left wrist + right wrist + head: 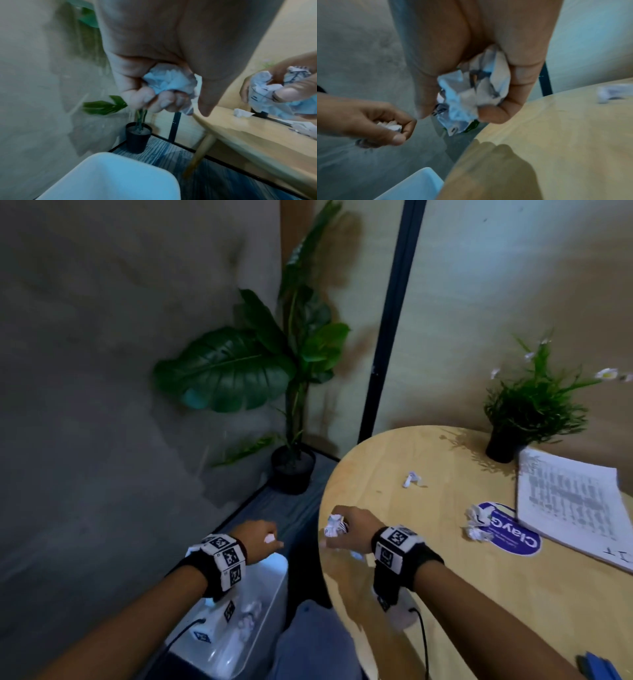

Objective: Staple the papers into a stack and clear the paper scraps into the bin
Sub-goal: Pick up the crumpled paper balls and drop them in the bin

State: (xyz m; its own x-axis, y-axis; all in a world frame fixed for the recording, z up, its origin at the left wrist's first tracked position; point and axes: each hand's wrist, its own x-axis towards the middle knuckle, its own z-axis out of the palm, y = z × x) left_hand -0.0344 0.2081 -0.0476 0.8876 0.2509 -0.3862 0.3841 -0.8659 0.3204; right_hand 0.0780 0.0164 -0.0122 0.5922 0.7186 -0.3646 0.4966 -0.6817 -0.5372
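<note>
My left hand hangs over the white bin beside the table and grips a crumpled white paper scrap. My right hand is above the round wooden table's left edge, its fingers curled round a crumpled printed scrap. Crumpled scraps lie inside the bin. One scrap lies on the table's far side, and two more scraps lie by a blue sticker. The printed paper stack lies at the table's right.
A small potted plant stands on the table behind the stack. A tall leafy plant in a black pot stands on the floor in the corner. A blue object pokes in at the bottom right. A table leg slants down near the bin.
</note>
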